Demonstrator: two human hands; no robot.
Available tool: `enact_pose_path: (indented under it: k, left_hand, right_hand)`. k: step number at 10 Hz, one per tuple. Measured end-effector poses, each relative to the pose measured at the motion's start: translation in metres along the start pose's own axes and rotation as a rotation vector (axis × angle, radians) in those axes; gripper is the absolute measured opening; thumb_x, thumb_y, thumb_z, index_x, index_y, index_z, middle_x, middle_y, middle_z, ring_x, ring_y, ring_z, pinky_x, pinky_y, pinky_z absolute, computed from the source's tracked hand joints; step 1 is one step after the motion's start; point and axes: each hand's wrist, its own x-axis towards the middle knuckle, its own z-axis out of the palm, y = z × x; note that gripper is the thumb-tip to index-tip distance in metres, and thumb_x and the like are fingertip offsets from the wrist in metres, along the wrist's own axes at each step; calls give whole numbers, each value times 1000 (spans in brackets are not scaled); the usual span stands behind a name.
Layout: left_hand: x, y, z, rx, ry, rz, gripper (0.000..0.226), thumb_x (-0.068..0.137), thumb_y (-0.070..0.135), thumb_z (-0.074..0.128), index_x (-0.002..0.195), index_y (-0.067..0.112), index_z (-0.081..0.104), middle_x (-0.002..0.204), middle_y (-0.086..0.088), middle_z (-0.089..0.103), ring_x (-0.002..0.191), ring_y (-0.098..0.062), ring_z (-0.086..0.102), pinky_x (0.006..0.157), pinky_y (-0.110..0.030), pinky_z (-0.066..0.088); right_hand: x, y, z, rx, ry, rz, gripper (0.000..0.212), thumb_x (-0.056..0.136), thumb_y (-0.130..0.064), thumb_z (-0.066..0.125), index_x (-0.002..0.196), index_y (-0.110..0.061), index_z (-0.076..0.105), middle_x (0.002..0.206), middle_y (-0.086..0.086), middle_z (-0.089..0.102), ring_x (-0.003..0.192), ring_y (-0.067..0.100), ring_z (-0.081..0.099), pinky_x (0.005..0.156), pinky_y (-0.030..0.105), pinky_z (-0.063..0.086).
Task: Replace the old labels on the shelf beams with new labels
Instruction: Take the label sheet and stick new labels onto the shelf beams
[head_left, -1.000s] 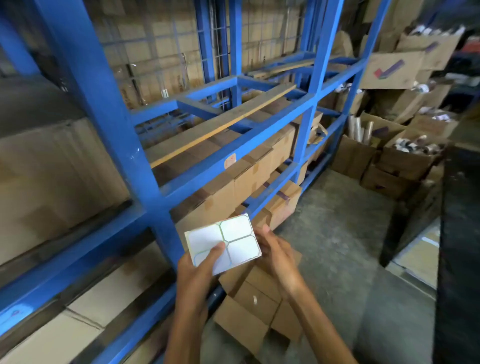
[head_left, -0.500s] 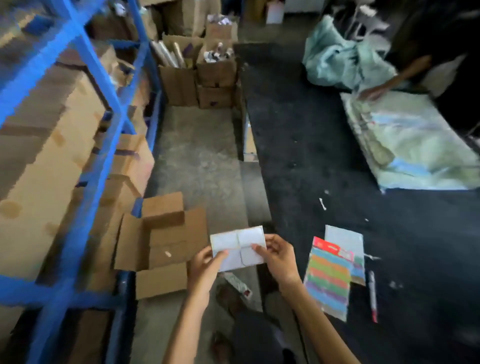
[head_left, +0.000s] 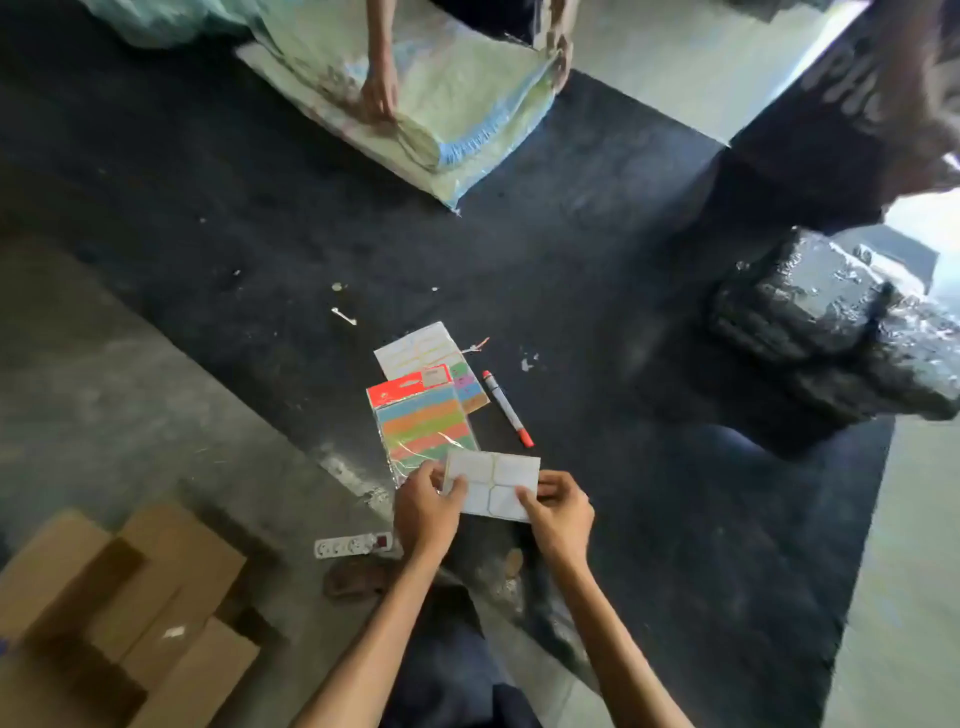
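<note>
White label sheet (head_left: 493, 480): four blank stickers with thin outlines, held up over the floor between both hands, just in front of the coloured pack
Left hand (head_left: 426, 512): pinching the sheet's left edge, thumb on top
Right hand (head_left: 558, 512): pinching the lower right corner, thumb on top too
Coloured label pack (head_left: 423, 421): stripy stickers in clear plastic with a red header, flat on the dark mat (head_left: 571, 260), partly covering a second label sheet (head_left: 415, 345)
Marker (head_left: 506, 408): white with red ends, lying just right of the pack
Power strip (head_left: 348, 546): white, on the concrete by the left wrist
Cardboard box (head_left: 119, 613): flaps open, bottom left
Far side: another person's hand (head_left: 379, 93) pressing on a pale plastic-wrapped bundle (head_left: 467, 104)
Black wrapped bundle (head_left: 831, 322): off to the right, well apart from the labels
</note>
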Motion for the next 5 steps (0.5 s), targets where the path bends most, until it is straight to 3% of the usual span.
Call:
enact_pose_path:
  k: [1, 2, 3, 4, 5]
  left_hand:
    - [4, 1, 29, 132, -34, 45, 31, 88, 33, 75, 114, 18, 68, 112, -4, 74, 103, -28, 69, 84, -39, 57]
    - [6, -6, 48, 297, -36, 165, 46, 83, 32, 80, 123, 20, 61, 122, -6, 70, 109, -29, 68, 86, -41, 57]
    - [1, -9, 51, 417, -20, 251, 60, 78, 33, 83, 126, 20, 50, 125, -9, 64, 108, -31, 66, 82, -43, 59]
    - [-3, -1, 38, 393, 11, 302, 64, 76, 32, 84, 128, 16, 50, 122, -10, 64, 108, -31, 66, 84, -42, 59]
    - [-4, -1, 6, 303, 111, 308, 58, 74, 26, 81, 125, 14, 57, 119, -10, 65, 107, -31, 64, 86, -43, 57]
  right_hand:
    - [5, 16, -5, -26, 62, 44, 20, 77, -20, 84, 90, -24, 69, 78, -10, 72, 73, 2, 68, 65, 20, 49]
    - [6, 29, -3, -119, 114, 41, 21, 77, -23, 82, 90, -25, 66, 92, -8, 67, 81, 8, 67, 62, 15, 42]
    - [3, 30, 1, -255, 122, 7, 40, 78, -26, 81, 111, -25, 60, 111, -5, 52, 86, 14, 63, 70, 26, 49]
    - [1, 21, 4, -353, 153, -73, 52, 83, -28, 76, 128, -26, 51, 121, -1, 45, 85, 20, 64, 72, 34, 55]
    - [-11, -5, 18, -375, 148, -242, 49, 87, -24, 73, 131, -24, 54, 127, 1, 48, 97, 24, 64, 73, 33, 54]
